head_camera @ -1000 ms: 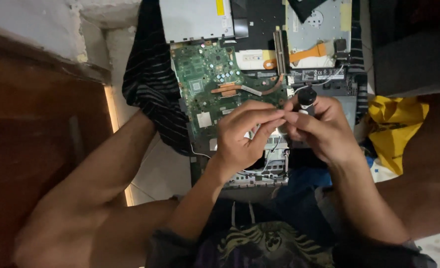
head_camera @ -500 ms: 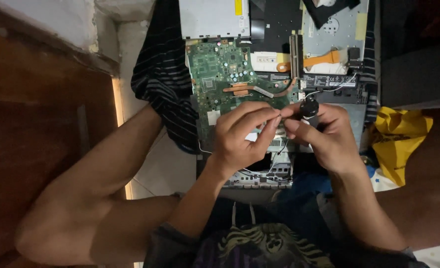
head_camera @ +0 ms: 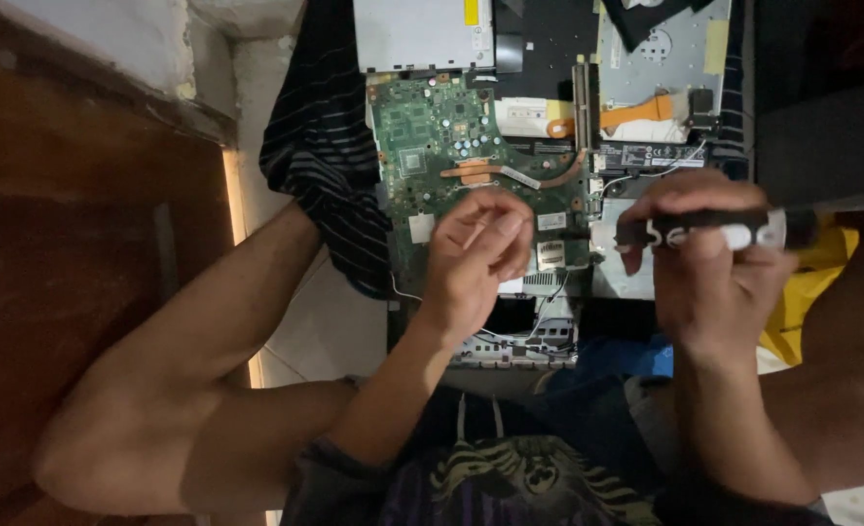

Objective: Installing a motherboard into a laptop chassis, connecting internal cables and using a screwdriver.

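Observation:
An opened laptop lies on the floor with its green motherboard (head_camera: 451, 146) and copper heat pipe (head_camera: 510, 175) exposed. My left hand (head_camera: 476, 258) hovers over the lower part of the board, fingers curled together as if pinching something too small to see. My right hand (head_camera: 709, 263) holds a black cylindrical tool with white markings (head_camera: 714, 231) sideways, over the right side of the chassis.
A silver optical drive (head_camera: 422, 34) sits above the board. A metal plate with an orange ribbon cable (head_camera: 646, 109) lies at upper right. A striped dark cloth (head_camera: 320, 166) lies left of the laptop, a yellow cloth (head_camera: 807, 292) at right, a wooden surface (head_camera: 72, 273) at left.
My hands, joined together over the board before, have come apart. The right hand moved right with the black tool turned sideways. The camera view shifted closer.

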